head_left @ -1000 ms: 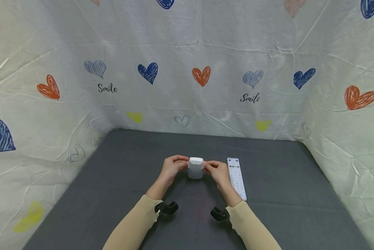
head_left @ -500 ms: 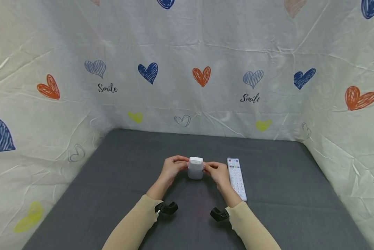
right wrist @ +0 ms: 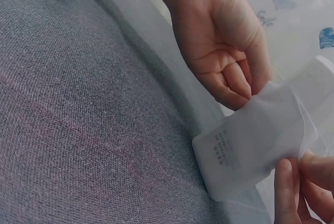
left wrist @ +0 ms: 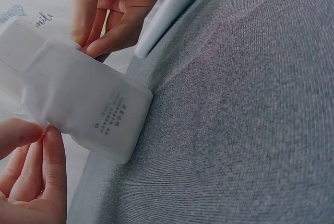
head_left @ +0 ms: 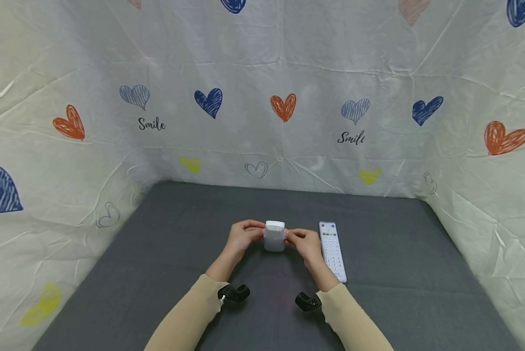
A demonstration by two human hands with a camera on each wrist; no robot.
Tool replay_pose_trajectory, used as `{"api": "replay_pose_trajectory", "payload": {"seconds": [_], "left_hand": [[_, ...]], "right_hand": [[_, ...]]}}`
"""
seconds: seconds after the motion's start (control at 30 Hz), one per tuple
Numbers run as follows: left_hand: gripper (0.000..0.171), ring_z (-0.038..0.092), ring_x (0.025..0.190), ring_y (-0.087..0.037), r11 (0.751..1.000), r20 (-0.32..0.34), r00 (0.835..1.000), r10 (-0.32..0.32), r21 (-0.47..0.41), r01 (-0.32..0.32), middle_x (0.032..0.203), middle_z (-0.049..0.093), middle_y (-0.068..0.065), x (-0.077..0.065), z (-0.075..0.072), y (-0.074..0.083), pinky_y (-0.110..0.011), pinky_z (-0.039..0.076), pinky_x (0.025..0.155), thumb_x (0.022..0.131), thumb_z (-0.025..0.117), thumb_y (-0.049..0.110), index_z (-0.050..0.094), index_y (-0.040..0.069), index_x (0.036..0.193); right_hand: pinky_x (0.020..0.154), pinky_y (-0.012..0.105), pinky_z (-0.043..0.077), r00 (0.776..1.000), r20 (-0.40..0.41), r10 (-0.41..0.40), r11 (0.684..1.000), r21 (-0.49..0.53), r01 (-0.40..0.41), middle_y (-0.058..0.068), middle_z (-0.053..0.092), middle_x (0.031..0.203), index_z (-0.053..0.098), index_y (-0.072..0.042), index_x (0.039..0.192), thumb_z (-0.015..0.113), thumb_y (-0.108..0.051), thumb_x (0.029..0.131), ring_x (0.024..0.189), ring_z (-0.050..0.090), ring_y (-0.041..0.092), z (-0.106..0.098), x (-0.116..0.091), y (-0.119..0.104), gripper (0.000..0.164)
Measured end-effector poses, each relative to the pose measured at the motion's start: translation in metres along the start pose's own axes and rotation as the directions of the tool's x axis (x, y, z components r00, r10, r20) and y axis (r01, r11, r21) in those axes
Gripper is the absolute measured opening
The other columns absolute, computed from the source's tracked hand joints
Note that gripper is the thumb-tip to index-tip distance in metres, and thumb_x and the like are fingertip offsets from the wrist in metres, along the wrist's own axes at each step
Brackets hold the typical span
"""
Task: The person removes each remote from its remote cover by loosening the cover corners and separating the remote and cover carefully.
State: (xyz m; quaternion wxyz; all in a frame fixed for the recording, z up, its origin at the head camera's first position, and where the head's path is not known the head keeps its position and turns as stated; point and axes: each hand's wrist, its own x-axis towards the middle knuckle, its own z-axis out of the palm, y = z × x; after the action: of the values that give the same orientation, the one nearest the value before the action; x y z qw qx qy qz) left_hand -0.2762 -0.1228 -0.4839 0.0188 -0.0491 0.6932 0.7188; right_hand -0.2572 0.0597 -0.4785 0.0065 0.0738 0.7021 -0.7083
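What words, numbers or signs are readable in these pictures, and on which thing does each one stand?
"Smile": on the backdrop, twice in the head view, at left and at right.
"mile": on the backdrop in the left wrist view, first letter not clear.
White object: small dark print on its lower part, too blurred to read.
Remote control: button markings too small to read.
Right wrist view, backdrop: lettering too blurred.

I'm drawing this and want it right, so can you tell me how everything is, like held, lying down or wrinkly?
Translucent sleeve: wrinkled, top end open
White object: up on one end, lower part inside the sleeve
Left hand: pinching the sleeve's left edge
Right hand: pinching the sleeve's right edge
Remote: lying flat, buttons up
Gray cloth: spread out, lightly creased
Heart-patterned backdrop: hanging, wrinkled
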Motion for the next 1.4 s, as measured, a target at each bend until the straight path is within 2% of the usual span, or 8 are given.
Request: {"api": "replay_pose_trajectory", "payload": {"seconds": [0.27, 0.47, 0.93, 1.4], "left_hand": [[0.015, 0.068, 0.075, -0.012, 1.0, 0.0, 1.0, 0.019, 0.003, -0.019, 0.082, 0.073, -0.008, 0.0015, 0.0002, -0.0017, -0.03, 0.056, 0.069, 0.079, 0.068, -0.006, 0.07, -0.004, 0.094], [0.016, 0.067, 0.075, -0.011, 1.0, 0.003, 1.0, 0.006, 0.01, -0.006, 0.082, 0.073, -0.007, 0.0029, 0.0001, -0.0035, -0.029, 0.056, 0.069, 0.078, 0.069, -0.005, 0.07, -0.003, 0.094], [0.013, 0.067, 0.073, -0.012, 0.996, -0.003, 1.0, 0.029, 0.08, -0.029, 0.083, 0.073, -0.009, 0.004, 0.0022, -0.0037, -0.03, 0.056, 0.068, 0.079, 0.069, -0.004, 0.071, -0.002, 0.091], [0.011, 0.068, 0.072, -0.014, 0.996, 0.011, 1.0, 0.019, 0.091, -0.02, 0.082, 0.073, -0.009, 0.0052, 0.0009, -0.0068, -0.031, 0.057, 0.069, 0.079, 0.07, -0.002, 0.071, -0.002, 0.09]], "right_hand": [[0.067, 0.023, 0.056, 1.0, 0.001, 0.019, 1.0, 0.001, -0.019, 0.01, 0.068, 0.085, 0.068, 0.013, 0.097, 0.064, 0.002, 0.086, 0.066, 0.064, 0.007, 0.0, 0.0008, -0.0004, 0.016], [0.067, 0.024, 0.056, 1.0, 0.001, 0.024, 1.0, -0.007, -0.024, 0.014, 0.068, 0.088, 0.068, 0.013, 0.098, 0.064, 0.002, 0.086, 0.067, 0.065, 0.008, -0.0006, 0.0014, 0.0009, 0.016], [0.068, 0.024, 0.057, 1.0, -0.013, 0.029, 1.0, 0.002, -0.029, 0.015, 0.068, 0.088, 0.068, 0.013, 0.096, 0.064, 0.002, 0.086, 0.067, 0.065, 0.008, -0.0004, 0.0008, 0.0032, 0.015], [0.069, 0.025, 0.057, 0.999, -0.019, 0.032, 0.999, 0.013, -0.032, 0.012, 0.068, 0.087, 0.068, 0.013, 0.096, 0.066, 0.001, 0.085, 0.069, 0.066, 0.009, 0.0004, 0.0008, 0.007, 0.016]]}}
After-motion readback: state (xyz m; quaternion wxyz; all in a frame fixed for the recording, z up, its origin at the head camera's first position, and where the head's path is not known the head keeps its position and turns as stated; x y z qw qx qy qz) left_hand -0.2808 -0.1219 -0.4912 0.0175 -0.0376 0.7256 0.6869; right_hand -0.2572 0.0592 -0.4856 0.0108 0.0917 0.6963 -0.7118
